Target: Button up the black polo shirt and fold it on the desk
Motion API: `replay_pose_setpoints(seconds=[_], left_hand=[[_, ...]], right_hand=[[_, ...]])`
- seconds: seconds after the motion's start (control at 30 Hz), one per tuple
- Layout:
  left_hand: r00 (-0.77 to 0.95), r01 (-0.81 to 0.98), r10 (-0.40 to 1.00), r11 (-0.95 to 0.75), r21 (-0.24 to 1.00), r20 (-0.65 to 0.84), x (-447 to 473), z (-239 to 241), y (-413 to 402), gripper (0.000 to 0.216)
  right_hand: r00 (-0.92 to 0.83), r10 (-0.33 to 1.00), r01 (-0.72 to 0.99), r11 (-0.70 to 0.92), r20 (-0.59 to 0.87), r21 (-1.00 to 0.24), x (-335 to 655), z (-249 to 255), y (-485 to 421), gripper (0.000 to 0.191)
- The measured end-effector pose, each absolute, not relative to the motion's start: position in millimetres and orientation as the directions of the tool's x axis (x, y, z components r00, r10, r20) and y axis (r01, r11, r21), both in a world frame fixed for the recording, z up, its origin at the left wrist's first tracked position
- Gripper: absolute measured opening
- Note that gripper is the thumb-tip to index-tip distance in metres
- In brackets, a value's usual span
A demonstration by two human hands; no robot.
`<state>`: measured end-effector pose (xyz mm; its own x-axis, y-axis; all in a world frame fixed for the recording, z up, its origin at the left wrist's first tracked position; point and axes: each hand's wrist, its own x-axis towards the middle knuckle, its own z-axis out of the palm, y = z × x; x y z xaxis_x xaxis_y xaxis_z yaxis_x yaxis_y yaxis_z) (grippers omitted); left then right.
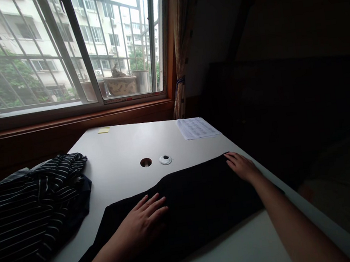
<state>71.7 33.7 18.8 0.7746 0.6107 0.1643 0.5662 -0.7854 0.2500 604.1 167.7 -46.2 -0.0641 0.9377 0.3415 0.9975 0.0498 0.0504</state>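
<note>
A flat black garment [201, 207] lies spread across the white table [122, 150] in front of me. My left hand [143, 223] rests palm down on its left part, fingers stretched out and apart. My right hand [240, 166] lies flat on the garment's far right corner, fingers extended toward the table's right edge. Neither hand holds anything.
A black-and-white striped garment [24, 211] is heaped at the table's left. A cable hole [146, 162] and its white cap [165, 159] sit mid-table. A printed sheet [196, 127] and a yellow sticky note [104, 130] lie at the back. A barred window [61, 47] is behind.
</note>
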Motion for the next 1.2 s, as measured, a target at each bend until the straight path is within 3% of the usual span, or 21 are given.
replay_pose_setpoints(seconds=[0.43, 0.63, 0.83, 1.0, 1.2], left_hand=[[0.781, 0.55, 0.596, -0.798, 0.245, 0.186, 71.5, 16.1, 32.7, 0.033], [0.782, 0.558, 0.598, -0.798, 0.228, 0.176, 72.2, 16.4, 32.4, 0.042], [0.777, 0.549, 0.6, -0.794, 0.26, 0.191, 72.2, 16.3, 32.3, 0.031], [0.776, 0.558, 0.605, -0.791, 0.251, 0.181, 71.7, 13.3, 33.2, 0.04], [0.766, 0.536, 0.605, -0.788, 0.304, 0.216, 71.1, 12.8, 33.3, 0.027]], right_hand=[[-0.055, 0.941, 0.998, 0.045, 0.334, 0.036, 602.6, -45.1, 166.7, 0.047], [-0.05, 0.944, 0.999, 0.042, 0.325, 0.031, 602.6, -45.5, 167.2, 0.047], [-0.048, 0.946, 0.999, 0.043, 0.321, 0.021, 602.1, -44.5, 166.6, 0.047], [-0.043, 0.946, 0.999, 0.041, 0.321, 0.012, 600.8, -43.2, 165.5, 0.047], [-0.041, 0.947, 0.999, 0.038, 0.318, 0.013, 600.0, -42.6, 164.9, 0.047]])
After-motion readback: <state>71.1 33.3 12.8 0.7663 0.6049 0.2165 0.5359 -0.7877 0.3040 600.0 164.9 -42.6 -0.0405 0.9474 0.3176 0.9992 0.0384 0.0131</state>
